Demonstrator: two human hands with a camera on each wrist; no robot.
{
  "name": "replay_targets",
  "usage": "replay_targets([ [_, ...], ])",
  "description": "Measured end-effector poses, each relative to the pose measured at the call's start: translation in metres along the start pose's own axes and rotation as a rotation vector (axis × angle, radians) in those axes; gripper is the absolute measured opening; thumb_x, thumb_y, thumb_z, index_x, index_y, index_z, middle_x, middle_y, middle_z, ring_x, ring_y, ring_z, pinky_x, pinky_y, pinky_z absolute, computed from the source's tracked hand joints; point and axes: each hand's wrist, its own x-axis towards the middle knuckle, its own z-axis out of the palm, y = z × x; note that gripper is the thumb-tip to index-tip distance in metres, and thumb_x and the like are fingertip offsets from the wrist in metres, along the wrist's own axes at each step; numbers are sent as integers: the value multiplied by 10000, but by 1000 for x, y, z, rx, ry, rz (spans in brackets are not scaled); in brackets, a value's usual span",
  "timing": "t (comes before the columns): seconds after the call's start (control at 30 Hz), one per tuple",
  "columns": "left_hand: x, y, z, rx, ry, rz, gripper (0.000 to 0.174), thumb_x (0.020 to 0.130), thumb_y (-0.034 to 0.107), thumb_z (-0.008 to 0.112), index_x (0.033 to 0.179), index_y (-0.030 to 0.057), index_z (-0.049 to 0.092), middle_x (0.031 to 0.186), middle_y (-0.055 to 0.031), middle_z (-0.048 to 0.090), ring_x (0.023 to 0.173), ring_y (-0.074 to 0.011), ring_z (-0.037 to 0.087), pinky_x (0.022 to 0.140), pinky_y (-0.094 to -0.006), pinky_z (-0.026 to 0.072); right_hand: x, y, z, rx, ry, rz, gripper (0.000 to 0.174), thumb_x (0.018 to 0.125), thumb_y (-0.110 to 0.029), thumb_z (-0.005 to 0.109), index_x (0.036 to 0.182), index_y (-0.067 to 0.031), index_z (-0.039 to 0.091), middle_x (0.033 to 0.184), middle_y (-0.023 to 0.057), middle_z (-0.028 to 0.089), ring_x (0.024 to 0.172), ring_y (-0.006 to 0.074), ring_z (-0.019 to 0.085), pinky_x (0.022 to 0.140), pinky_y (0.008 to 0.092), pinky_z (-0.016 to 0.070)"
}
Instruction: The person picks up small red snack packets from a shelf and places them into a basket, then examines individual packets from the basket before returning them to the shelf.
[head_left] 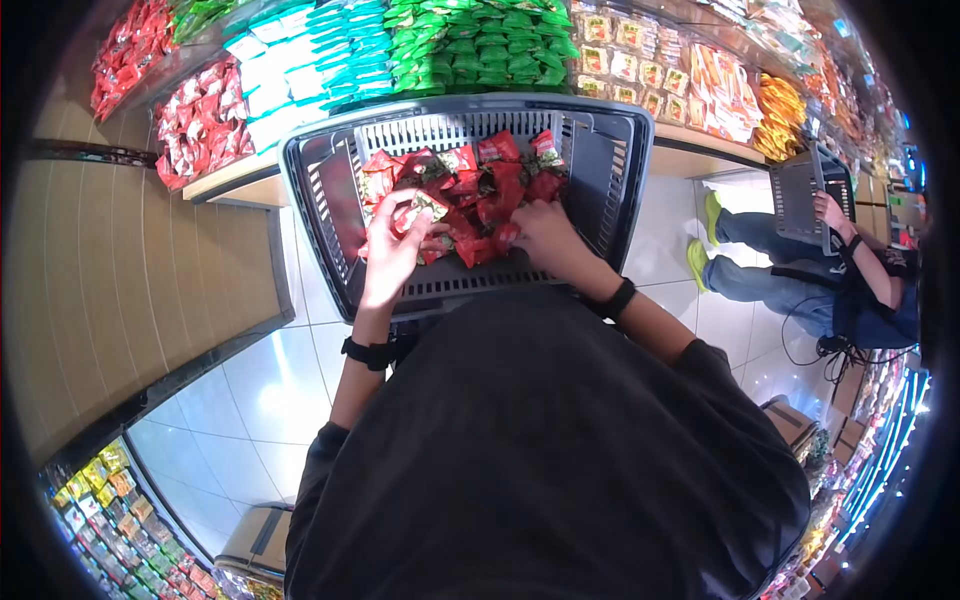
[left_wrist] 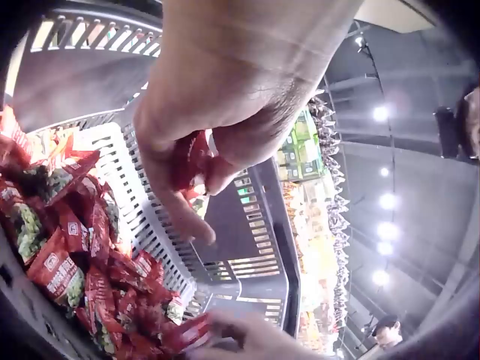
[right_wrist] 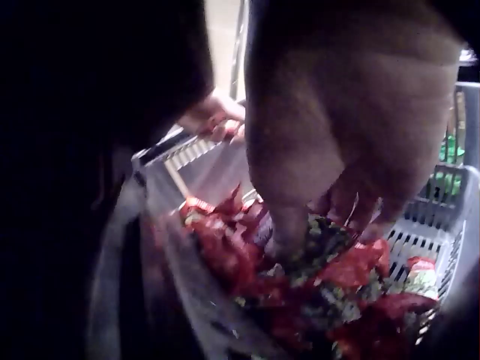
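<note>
A grey plastic basket (head_left: 320, 190) in front of me holds several red snack packets (head_left: 490, 185). My left hand (head_left: 412, 222) is over the left part of the pile and grips one red packet (left_wrist: 190, 160) in curled fingers. My right hand (head_left: 516, 236) reaches into the pile's near right side. Its fingertips (right_wrist: 289, 241) dig among the packets and pinch a red one (left_wrist: 187, 334). In the right wrist view the left hand (right_wrist: 214, 116) shows beyond the basket's near wall (right_wrist: 161, 247).
Store shelves behind the basket carry red (head_left: 200, 120), white and teal (head_left: 300, 55) and green (head_left: 480, 45) packets. A crouching person (head_left: 840, 275) holds another basket (head_left: 795, 195) on the right. A wooden shelf base (head_left: 130, 270) stands on the left and white floor tiles (head_left: 250, 390) lie below.
</note>
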Motion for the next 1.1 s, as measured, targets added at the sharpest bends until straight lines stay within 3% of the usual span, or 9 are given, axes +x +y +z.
replay_targets([
  [0.07,12,2,4,31,-66,50,317,1022,109,613,1317,23,537,1108,-102,662,957,-187,719,671,-257,578,13,-22,-47,496,53,328,285,830,-187,812,830,21,616,671,109,605,639,238,626,621,345,478],
  [0.17,29,-6,25,-77,-322,58,358,995,147,665,1320,25,577,1058,-45,663,900,-114,661,705,-253,531,36,-50,-76,1034,-25,460,258,839,-141,794,1008,20,685,787,86,685,750,168,675,688,292,522],
  [0.3,25,11,55,14,-202,22,244,938,95,718,1153,34,620,973,-36,696,771,-105,662,614,-238,513,47,-52,-77,862,70,46,354,815,-54,766,1148,19,671,948,131,712,848,180,698,749,295,549],
  [0.43,19,2,19,-212,-95,-5,226,974,91,650,1185,31,599,1081,-122,729,982,-248,741,689,-331,623,26,-5,-50,477,202,313,319,849,-20,737,1145,51,643,1026,137,724,941,196,716,816,334,572],
  [0.5,9,16,19,-307,-91,-42,234,969,75,645,1195,32,598,1143,-130,710,1055,-255,718,770,-382,640,11,29,2,-121,-115,562,291,810,-78,787,1044,49,670,899,137,742,843,213,741,779,357,587],
  [0.7,9,6,4,-189,-97,-67,122,908,-4,703,1000,44,640,1151,-105,699,1054,-201,709,678,-251,514,5,49,15,464,-125,768,258,797,-81,817,968,18,651,811,132,734,668,183,728,680,312,587],
  [0.8,10,11,4,-60,-137,-71,127,904,68,755,994,41,670,1018,-69,730,857,-112,694,611,-217,491,-6,25,-43,541,74,607,459,758,-147,847,1119,-12,597,836,110,688,774,176,688,705,327,557],
  [0.9,9,43,27,128,-213,-123,142,940,160,745,965,26,702,852,-49,742,584,-55,591,479,-207,433,6,-44,-130,834,94,432,469,806,63,777,1204,-20,543,771,5,623,718,68,567,669,263,495],
  [1.1,-9,110,70,71,-387,-43,168,1010,114,616,1094,-19,675,827,-65,727,529,-75,579,455,-216,436,32,-87,-211,770,58,172,374,873,39,729,1230,11,617,823,6,673,781,55,612,726,222,486],
])
